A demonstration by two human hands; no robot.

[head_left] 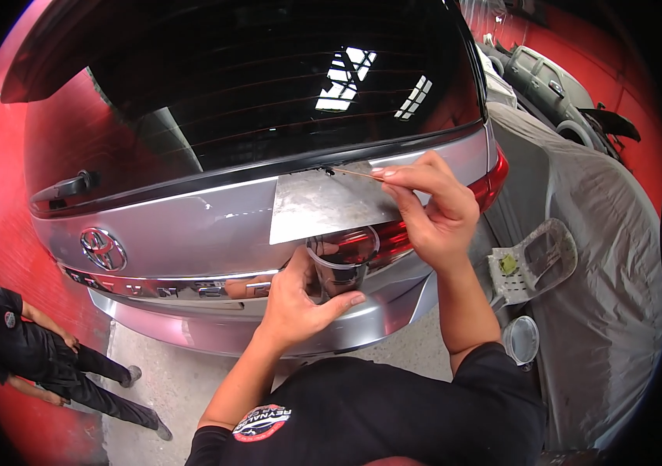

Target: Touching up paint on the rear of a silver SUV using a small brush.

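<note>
A silver car's tailgate [152, 233] fills the middle, below its dark rear window [253, 85]. A grey, smudged metallic sheet [307, 210] lies against it under the black window trim; what holds the sheet up is unclear. My right hand [436, 213] pinches a thin wooden stick [358, 174], whose tip meets a small black blob [328, 171] at the sheet's upper edge. My left hand [300, 303] is wrapped round a clear plastic cup [341, 276] with dark contents, just below the sheet and in front of the red tail light [397, 241].
A co-worker in black [12, 334] stands at the left by a red wall [5, 217]. At the right are a plastic chair [548, 264] with a green item, a round container [519, 342], a grey draped cover [595, 326] and a dark green vehicle part [548, 81].
</note>
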